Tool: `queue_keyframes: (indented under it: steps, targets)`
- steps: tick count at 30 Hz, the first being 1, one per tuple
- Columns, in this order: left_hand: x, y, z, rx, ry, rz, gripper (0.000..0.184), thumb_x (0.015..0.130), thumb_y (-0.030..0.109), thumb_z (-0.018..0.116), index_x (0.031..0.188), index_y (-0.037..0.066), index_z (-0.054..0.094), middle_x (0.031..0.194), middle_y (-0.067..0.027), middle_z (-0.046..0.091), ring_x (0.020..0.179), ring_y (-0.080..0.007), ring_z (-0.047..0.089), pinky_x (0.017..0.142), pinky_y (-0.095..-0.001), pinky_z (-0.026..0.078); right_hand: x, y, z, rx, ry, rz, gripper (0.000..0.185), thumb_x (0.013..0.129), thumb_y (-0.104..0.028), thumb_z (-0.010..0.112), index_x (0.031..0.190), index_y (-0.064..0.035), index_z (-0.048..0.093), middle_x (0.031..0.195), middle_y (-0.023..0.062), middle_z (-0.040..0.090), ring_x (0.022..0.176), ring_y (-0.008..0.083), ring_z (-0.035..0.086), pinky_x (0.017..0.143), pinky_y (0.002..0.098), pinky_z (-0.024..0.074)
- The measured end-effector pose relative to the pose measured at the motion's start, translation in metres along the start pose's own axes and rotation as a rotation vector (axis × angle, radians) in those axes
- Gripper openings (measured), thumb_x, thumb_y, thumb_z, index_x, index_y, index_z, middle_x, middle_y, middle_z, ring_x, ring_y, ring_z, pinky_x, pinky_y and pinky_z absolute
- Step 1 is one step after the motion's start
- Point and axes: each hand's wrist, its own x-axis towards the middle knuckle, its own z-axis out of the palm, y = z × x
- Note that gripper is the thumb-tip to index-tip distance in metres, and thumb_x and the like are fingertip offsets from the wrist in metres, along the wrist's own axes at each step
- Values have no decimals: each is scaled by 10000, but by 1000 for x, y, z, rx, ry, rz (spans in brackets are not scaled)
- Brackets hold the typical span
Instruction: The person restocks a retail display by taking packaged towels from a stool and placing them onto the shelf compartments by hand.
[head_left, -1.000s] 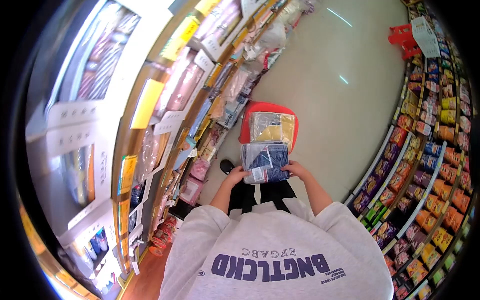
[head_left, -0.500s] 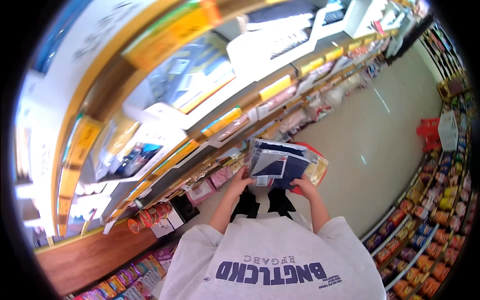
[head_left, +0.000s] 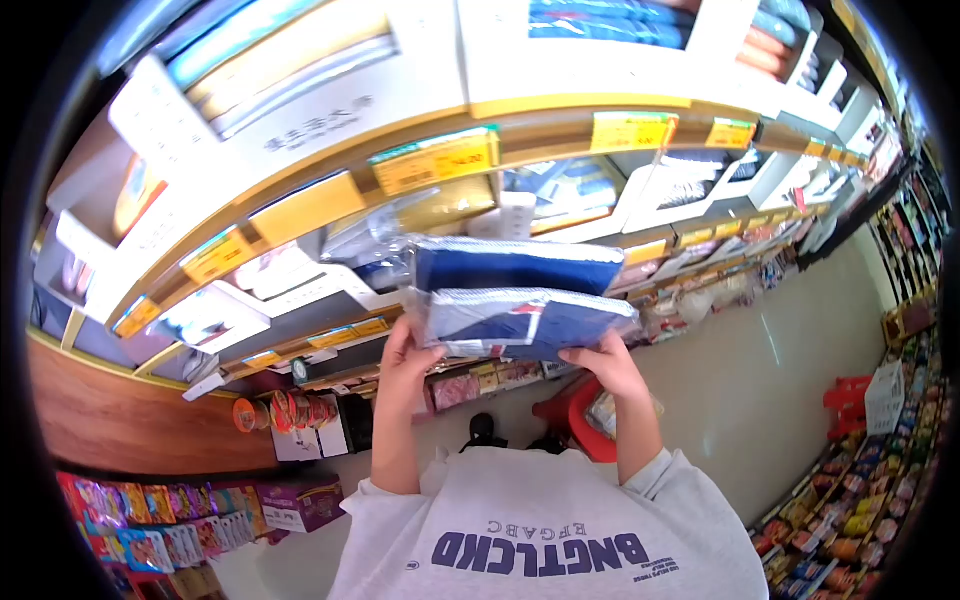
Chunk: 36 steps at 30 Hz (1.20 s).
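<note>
Two clear plastic packs of folded navy cloth, a front pack (head_left: pixel 540 325) and a rear pack (head_left: pixel 515 268), are held up before the shelves. The front one also shows a pale grey panel and a small label at its lower left. My left hand (head_left: pixel 408 355) is closed on the lower left corner, thumb on the front. At the lower right edge, my right hand (head_left: pixel 610 362) grips with its thumb over the plastic. The fingers behind the packs are hidden. Whether the cloth is clothing cannot be made out.
Shelves with white boxes (head_left: pixel 320 115) and yellow price tags (head_left: pixel 435 160) curve across the front. Below the packs stands a red stool or basket (head_left: pixel 590 420) with packages on it. A red stool (head_left: pixel 848 400) is farther right, near racks of snacks (head_left: pixel 860 510).
Both hands have raised the packs from low over the floor to in front of the shelf. The packs now look larger, and the view has turned toward the shelves.
</note>
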Motion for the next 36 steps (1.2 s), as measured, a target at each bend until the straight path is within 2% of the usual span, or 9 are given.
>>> queue_keyframes:
  steps: [7, 19, 21, 23, 25, 29, 33, 35, 36]
  targets:
    - [5, 40, -24, -136, 97, 111, 444, 725, -30, 515, 1155, 25, 419, 1091, -45, 476, 1014, -139, 455, 854, -273, 366, 45, -26, 58, -28, -30, -121, 444, 767, -20, 573, 1169, -16, 385, 964, 2, 528, 812, 60, 480, 700, 206, 388]
    - [4, 89, -10, -238, 162, 194, 402, 830, 91, 480, 1189, -50, 367, 1099, -103, 502, 1005, -170, 507, 894, -310, 393, 69, -66, 93, 222, -30, -103, 322, 857, -158, 497, 1095, 52, 445, 926, 73, 558, 769, 94, 544, 576, 213, 479]
    - [9, 94, -9, -260, 82, 233, 434, 833, 71, 456, 1218, -72, 316, 1150, -135, 458, 1081, -214, 458, 964, -327, 340, 77, -72, 96, 478, 12, -208, 367, 872, -160, 469, 1155, 64, 399, 1036, 111, 527, 817, 123, 556, 689, 239, 500]
    - [16, 88, -13, -377, -22, 362, 463, 832, 41, 434, 1246, -79, 264, 1195, -164, 407, 1143, -264, 391, 1020, -335, 268, 82, -71, 93, 595, -17, -244, 452, 872, -122, 453, 1235, 85, 282, 1170, 188, 427, 1078, 220, 459, 923, 292, 397]
    - [15, 85, -5, -420, -24, 362, 480, 828, 14, 420, 1259, -84, 231, 1208, -178, 386, 1182, -300, 333, 1049, -338, 213, 82, -70, 95, 575, -77, -288, 453, 866, -99, 449, 1247, 67, 269, 1198, 213, 392, 1141, 254, 404, 952, 313, 369]
    - [8, 61, -1, -265, 115, 449, 407, 820, -13, 422, 1218, -29, 341, 1207, -165, 399, 1145, -267, 390, 1005, -349, 268, 72, -59, 100, 471, -59, -289, 422, 846, -43, 450, 1234, 33, 303, 1188, 192, 406, 1106, 245, 433, 940, 318, 374]
    - [7, 77, 13, 1010, 316, 823, 303, 754, 64, 543, 1051, 8, 529, 1138, -177, 479, 1104, -321, 423, 912, -390, 329, 73, -51, 108, 129, 96, -465, 355, 808, 27, 457, 1156, -8, 396, 1133, 136, 452, 1046, 223, 466, 913, 319, 380]
    - [11, 88, 18, 1557, 238, 887, 447, 769, 137, 544, 1178, -2, 425, 1266, -166, 371, 1178, -351, 337, 982, -421, 238, 72, -56, 113, -423, 117, -675, 328, 788, 20, 483, 1112, -24, 458, 1142, 136, 455, 1043, 240, 473, 888, 346, 391]
    - [14, 88, 20, 1559, 237, 889, 447, 769, 137, 544, 1178, -2, 425, 1266, -166, 371, 1178, -351, 337, 982, -421, 238, 70, -66, 116, -789, 142, -824, 336, 748, -7, 526, 1080, -57, 506, 1158, 133, 449, 1071, 270, 451, 915, 385, 342]
